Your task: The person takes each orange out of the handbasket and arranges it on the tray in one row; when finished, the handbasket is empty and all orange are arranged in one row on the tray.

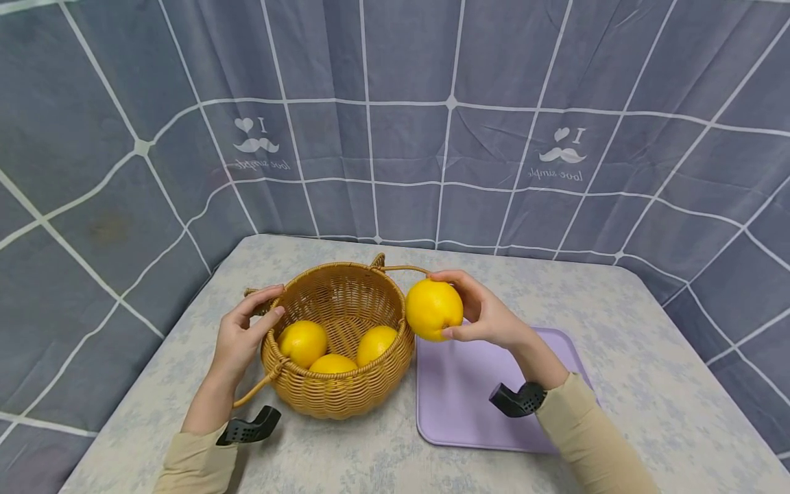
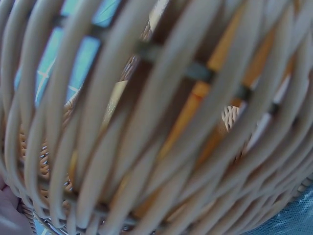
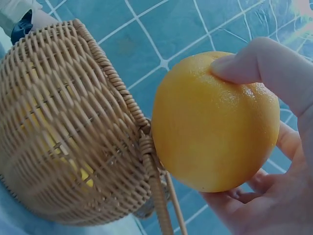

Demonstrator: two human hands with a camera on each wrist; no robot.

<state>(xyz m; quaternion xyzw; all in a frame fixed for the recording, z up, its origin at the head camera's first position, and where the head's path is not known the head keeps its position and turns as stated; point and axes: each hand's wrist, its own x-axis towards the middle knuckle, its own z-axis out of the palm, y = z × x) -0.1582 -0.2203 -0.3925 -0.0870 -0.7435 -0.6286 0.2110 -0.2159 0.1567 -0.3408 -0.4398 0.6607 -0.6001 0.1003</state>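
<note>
- Head view: my left hand (image 1: 241,336) pinches the rim of the wicker basket (image 1: 339,398) at ten o'clock, probably to steady it.
- My right hand (image 1: 484,314) grips a yellow fruit (image 1: 432,309) just beyond the rim at two to three o'clock, near the purple tray (image 1: 457,401). Three more fruits (image 1: 302,343) lie inside the basket.
- The curtain (image 1: 407,151) shows mirrored "I" and "love simple" at eleven and one o'clock.
- Left wrist view: blurred weave; I can't tell my grip here.
- Right wrist view: thumb and fingers oppose around the fruit, likely for security; no label shows.
</note>
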